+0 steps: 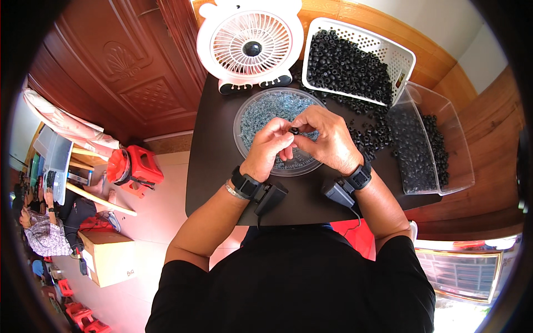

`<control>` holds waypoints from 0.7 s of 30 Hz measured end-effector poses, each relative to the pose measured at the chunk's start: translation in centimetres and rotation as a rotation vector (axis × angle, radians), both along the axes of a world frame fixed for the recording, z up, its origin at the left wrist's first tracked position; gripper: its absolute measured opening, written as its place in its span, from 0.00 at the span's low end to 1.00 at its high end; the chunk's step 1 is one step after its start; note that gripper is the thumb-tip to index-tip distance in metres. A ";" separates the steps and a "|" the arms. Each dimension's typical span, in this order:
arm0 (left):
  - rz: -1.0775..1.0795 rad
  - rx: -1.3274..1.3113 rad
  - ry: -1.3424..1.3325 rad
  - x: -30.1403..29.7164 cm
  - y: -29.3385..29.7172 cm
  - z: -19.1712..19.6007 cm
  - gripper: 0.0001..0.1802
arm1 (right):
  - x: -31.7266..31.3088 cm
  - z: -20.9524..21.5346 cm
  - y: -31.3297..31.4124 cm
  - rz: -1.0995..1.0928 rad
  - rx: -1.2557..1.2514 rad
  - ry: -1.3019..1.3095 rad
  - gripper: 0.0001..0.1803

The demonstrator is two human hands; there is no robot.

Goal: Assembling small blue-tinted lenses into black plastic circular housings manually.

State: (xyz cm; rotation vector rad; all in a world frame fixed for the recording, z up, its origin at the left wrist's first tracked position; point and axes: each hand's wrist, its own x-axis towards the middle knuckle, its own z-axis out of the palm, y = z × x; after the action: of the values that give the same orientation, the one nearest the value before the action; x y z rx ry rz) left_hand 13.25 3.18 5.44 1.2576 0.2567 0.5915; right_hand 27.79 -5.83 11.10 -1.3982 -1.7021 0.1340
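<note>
Over a round clear tray (238, 133) of small pale-blue translucent pieces (258, 114), my two hands meet fingertip to fingertip. A small black ring-shaped piece (295, 131) sits between them. My left hand (267, 149) is closed, with thumb and forefinger pinching the piece from the left. From the right, the bent thumb and fingers of my right hand (328, 136) close in on the same piece. Whether my right fingertips also hold one of the tiny pale pieces is too small to tell.
A white basket (403, 62) heaped with black pieces tilts at the back right, with loose black pieces (371, 133) spilled before it. Right of them lies a clear plastic box (456, 158) of black pieces. A pink-white fan (252, 49) stands behind the tray. Another person (49, 233) sits far left.
</note>
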 end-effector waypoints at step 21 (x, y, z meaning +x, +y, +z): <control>0.190 -0.152 0.008 -0.8 2.4 0.2 0.10 | 1.5 -2.6 0.2 0.018 -0.230 -0.354 0.10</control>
State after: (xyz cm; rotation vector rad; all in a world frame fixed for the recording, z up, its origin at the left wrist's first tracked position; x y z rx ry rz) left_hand 12.49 5.63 5.64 1.0961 0.4238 0.7163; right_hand 29.33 -5.65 8.53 -1.6511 -2.0411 0.0982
